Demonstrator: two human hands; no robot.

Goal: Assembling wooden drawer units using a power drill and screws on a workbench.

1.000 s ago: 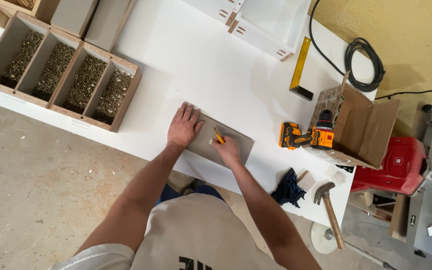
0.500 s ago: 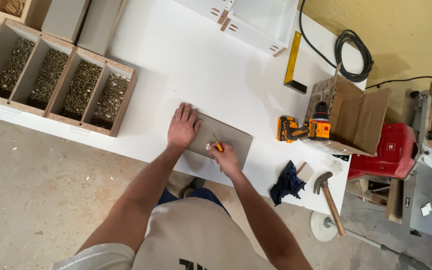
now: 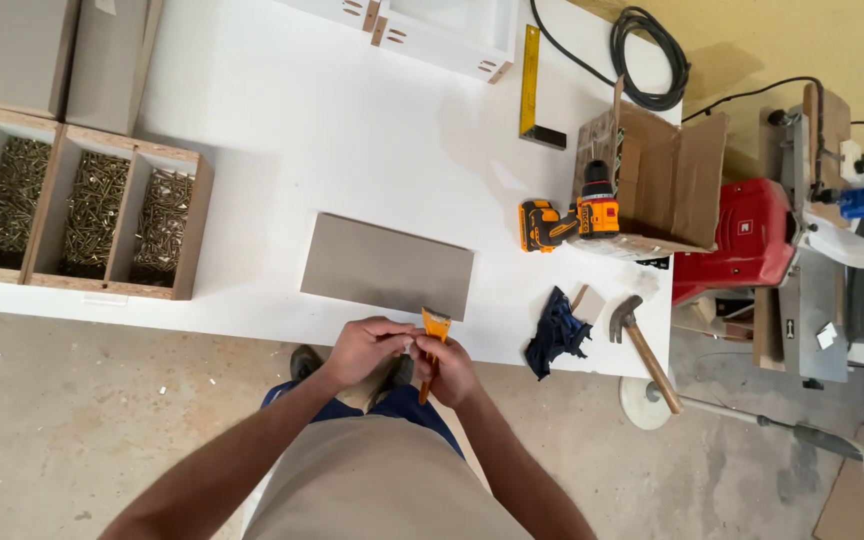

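Note:
A grey rectangular panel (image 3: 387,266) lies flat on the white table (image 3: 332,130), near its front edge. Both hands are off the panel, held together just in front of the table edge. My right hand (image 3: 449,372) grips an orange-handled scraper (image 3: 433,334), blade end up. My left hand (image 3: 367,350) meets it from the left, its fingertips pinching at something small and pale by the tool's handle; what it is cannot be made out.
Wooden bins of screws (image 3: 92,215) stand at the left. An orange cordless drill (image 3: 564,220) and an open cardboard box (image 3: 657,180) sit to the right. A dark rag (image 3: 555,333) and a hammer (image 3: 642,345) lie at the right front corner. A yellow square (image 3: 530,75) and black cable (image 3: 652,55) lie behind.
Both hands have lifted off the grey panel and drawn back toward my body. The scraper came away with the right hand, and the left hand now touches it. The view moved closer.

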